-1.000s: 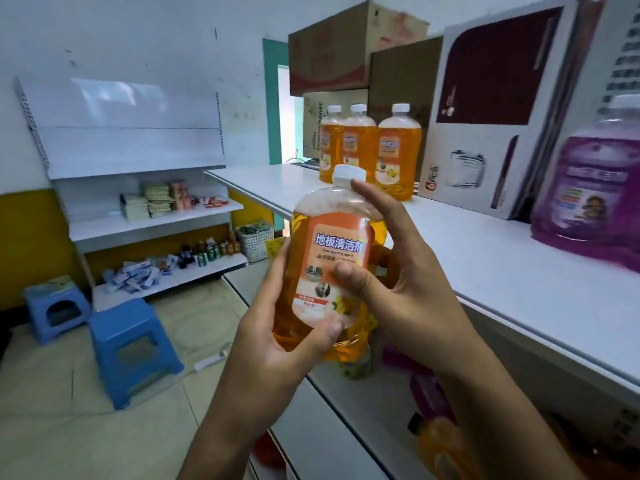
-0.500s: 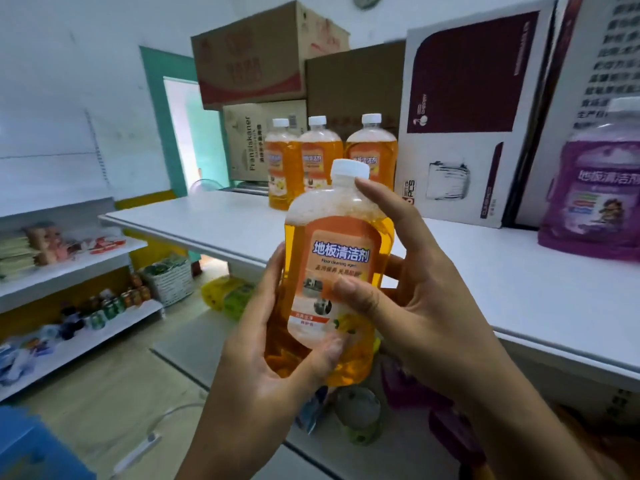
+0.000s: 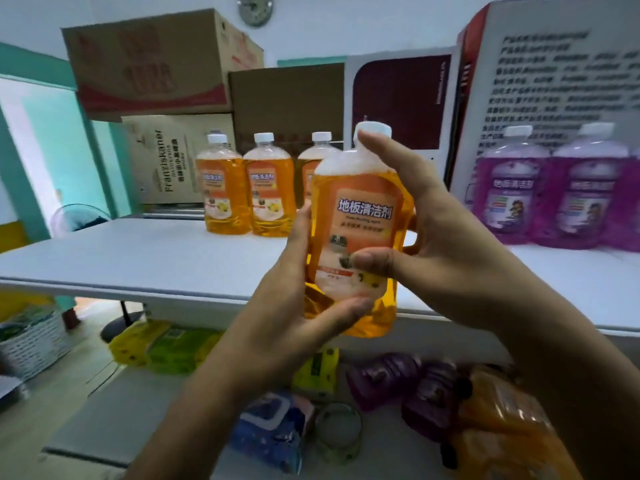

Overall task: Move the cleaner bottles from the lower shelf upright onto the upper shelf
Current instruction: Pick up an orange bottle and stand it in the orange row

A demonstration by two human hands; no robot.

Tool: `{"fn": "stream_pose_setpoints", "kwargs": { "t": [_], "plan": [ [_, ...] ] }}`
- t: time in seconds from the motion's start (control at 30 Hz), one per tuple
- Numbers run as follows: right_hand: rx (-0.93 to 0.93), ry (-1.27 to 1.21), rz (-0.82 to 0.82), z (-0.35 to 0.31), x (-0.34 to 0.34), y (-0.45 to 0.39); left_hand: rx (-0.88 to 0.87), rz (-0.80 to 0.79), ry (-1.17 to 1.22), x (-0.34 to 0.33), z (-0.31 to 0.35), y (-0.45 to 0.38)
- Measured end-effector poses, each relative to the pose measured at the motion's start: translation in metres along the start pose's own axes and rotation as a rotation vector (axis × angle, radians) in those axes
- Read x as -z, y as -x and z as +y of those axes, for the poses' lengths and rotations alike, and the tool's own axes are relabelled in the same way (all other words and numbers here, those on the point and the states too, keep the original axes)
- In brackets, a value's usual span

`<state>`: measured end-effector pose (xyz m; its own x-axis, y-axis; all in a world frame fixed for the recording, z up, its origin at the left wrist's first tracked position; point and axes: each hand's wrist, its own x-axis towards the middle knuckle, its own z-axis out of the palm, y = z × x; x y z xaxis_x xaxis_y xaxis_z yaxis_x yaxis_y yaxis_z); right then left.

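The upper shelf (image 3: 145, 261) runs white across the view, backed by stacked cardboard boxes (image 3: 152, 60). On it stand three orange bottles (image 3: 266, 188) in a row at the back and, well apart to the right, purple bottles (image 3: 550, 192), all upright. The lower shelf (image 3: 138, 410) below carries more purple bottles (image 3: 412, 379) and an orange one (image 3: 502, 424) lying on their sides among packets.

The held orange bottle (image 3: 356, 233) is upright in the air in front of the upper shelf's edge, white cap on top. The left hand (image 3: 294, 323) cups its base and left side, fingers curled round it. The right hand (image 3: 446, 247) grips the other side, thumb pressed on the label and forefinger reaching up to the cap.

To do this step well, I would carry it level over the edge, set the base flat just beside the orange row, and let go only once it stands steady; foam under the neck suggests the liquid sloshes.

The label reads 地板清洁剂, as do the purple labels. One box reads "Franziskaner". The smaller print is too blurred to read.
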<state>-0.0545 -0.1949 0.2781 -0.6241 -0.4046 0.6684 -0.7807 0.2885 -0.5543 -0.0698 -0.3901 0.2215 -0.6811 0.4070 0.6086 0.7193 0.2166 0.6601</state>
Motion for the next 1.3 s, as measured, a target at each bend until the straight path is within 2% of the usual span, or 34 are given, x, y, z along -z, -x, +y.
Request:
{"fn": "stream_pose_setpoints", "kwargs": {
  "t": [0.07,0.23,0.4,0.6,0.7,0.8,1.03,1.3],
  "plan": [
    [-0.025,0.056,0.033,-0.002,0.008,-0.001,-0.023,-0.080,-0.033,0.005,-0.003,-0.013],
    [-0.001,0.309,0.074,-0.001,0.021,-0.006,-0.049,-0.161,-0.106,0.001,-0.009,-0.044],
    [-0.068,0.354,0.101,0.015,0.012,-0.008,0.024,-0.243,-0.193,0.009,-0.027,-0.058],
    [-0.123,0.465,0.035,0.035,0.018,-0.017,0.217,-0.486,-0.473,0.021,-0.043,-0.075],
    [-0.153,0.510,0.037,0.046,0.020,-0.024,0.194,-0.547,-0.558,0.018,-0.044,-0.076],
    [-0.187,0.559,0.025,0.057,0.025,-0.036,0.221,-0.555,-0.652,0.018,-0.044,-0.074],
    [-0.264,0.644,0.045,0.088,0.033,-0.064,0.245,-0.554,-0.710,0.018,-0.040,-0.071],
    [-0.256,0.609,0.079,0.124,0.051,-0.083,0.218,-0.557,-0.729,0.018,-0.039,-0.071]
  ]
}}
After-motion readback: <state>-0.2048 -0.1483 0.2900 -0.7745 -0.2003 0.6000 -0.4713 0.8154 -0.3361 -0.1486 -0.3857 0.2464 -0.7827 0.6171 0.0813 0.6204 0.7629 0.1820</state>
